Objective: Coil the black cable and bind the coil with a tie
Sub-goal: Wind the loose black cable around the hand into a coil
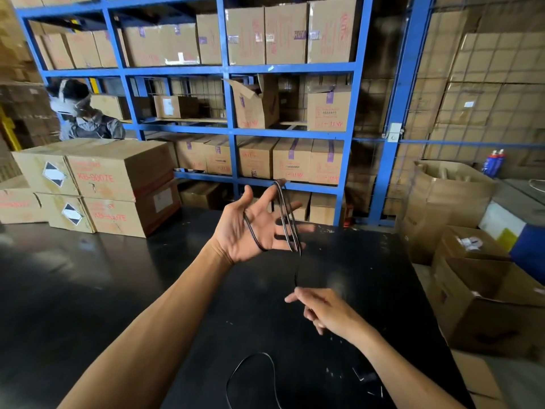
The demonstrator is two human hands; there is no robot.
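Note:
My left hand (250, 228) is raised palm-up above the black table (118, 276), fingers spread. Loops of the black cable (285, 216) are wound around it, from the thumb's base to the fingertips. A strand drops from the loops down to my right hand (324, 312), which pinches the cable lower and nearer to me. More slack cable lies in a loop on the table near the front edge. No tie is visible.
Stacked cardboard boxes (118, 184) stand on the table's far left. Blue shelving (230, 128) full of boxes runs behind. Open cartons (486, 305) sit on the right. A person (85, 119) stands at the left behind the boxes.

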